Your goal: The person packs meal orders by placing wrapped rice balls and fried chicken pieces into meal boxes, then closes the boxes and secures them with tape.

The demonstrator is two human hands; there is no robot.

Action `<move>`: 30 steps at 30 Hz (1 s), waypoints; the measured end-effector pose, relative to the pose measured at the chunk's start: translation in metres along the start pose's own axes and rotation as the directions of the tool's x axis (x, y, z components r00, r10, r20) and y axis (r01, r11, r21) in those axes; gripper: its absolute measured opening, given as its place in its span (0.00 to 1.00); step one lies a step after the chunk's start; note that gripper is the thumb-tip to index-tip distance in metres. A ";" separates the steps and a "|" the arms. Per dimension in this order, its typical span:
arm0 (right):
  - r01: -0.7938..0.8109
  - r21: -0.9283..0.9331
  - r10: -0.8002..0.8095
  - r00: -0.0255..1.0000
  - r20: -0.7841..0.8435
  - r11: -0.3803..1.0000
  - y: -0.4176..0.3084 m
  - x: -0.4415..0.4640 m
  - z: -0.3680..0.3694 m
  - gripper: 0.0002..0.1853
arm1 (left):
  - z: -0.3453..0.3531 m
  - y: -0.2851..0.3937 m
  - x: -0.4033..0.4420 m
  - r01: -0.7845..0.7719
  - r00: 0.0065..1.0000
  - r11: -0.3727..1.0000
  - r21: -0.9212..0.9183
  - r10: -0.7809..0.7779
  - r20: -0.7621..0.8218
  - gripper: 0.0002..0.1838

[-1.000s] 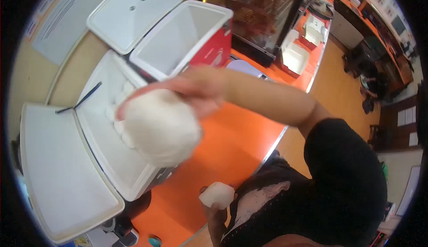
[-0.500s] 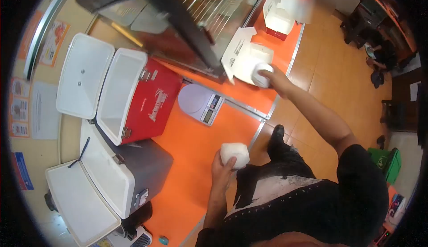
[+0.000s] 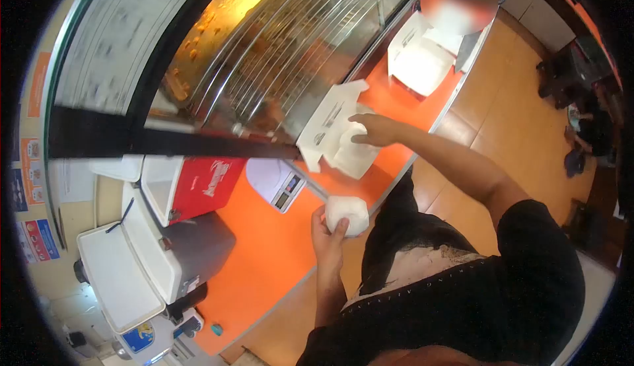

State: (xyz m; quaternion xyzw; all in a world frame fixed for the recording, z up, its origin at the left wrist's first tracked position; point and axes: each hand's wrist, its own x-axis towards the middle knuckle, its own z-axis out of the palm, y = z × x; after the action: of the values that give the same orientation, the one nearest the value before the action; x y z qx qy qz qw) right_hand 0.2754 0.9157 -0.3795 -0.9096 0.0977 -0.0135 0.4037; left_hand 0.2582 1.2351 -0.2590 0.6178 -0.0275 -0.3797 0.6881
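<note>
My left hand (image 3: 331,232) is closed around a white paper-wrapped bundle (image 3: 347,216), thumb across its side, above the counter's front edge. My right hand (image 3: 378,130) reaches into an open white takeaway box (image 3: 360,164) with its printed lid (image 3: 328,128) folded back. Its fingers curve around a second white wrapped bundle (image 3: 347,144), which sits low in the box and blends with the white inside.
Behind the box stands a glass display case (image 3: 290,55) with wire racks. Another open box (image 3: 419,55) is farther along the orange counter (image 3: 264,254). A kitchen scale (image 3: 274,181), a red cooler (image 3: 208,184) and a grey cooler (image 3: 201,254) stand to the left.
My right hand has moved its bundle from the box's edge down inside it. My left hand still holds its bundle. The view has shifted, showing more of the display case.
</note>
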 end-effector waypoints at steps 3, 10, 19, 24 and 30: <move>-0.119 0.609 0.196 0.979 -0.062 0.785 -0.006 -0.054 -0.067 0.29 | 0.069 0.011 0.073 -0.168 0.983 0.969 0.180 0.151 0.106 0.31; -0.478 0.479 0.573 0.817 -0.065 0.736 0.141 -0.211 -0.159 0.17 | 0.294 -0.008 0.271 -0.344 0.892 0.781 0.521 0.100 0.440 0.32; -0.099 0.784 0.717 0.487 -0.499 0.613 0.326 -0.192 -0.352 0.13 | 0.355 -0.095 0.358 -0.379 0.921 0.368 0.849 0.241 0.306 0.34; -0.184 0.161 0.227 0.428 -0.875 0.970 0.461 -0.066 -0.522 0.16 | 0.413 -0.065 0.298 -0.164 0.911 0.091 0.982 0.396 0.115 0.26; -0.249 -0.382 0.022 0.860 -0.510 0.890 0.530 0.011 -0.614 0.21 | 0.559 -0.018 0.266 -0.112 0.876 0.573 0.812 0.443 -0.191 0.13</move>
State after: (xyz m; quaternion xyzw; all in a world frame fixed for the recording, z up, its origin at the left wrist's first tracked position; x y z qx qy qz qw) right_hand 0.1346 0.1171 -0.3573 -0.9329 0.2633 -0.1935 0.1517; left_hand 0.1548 0.6244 -0.2583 0.9013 -0.1563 -0.0887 0.3942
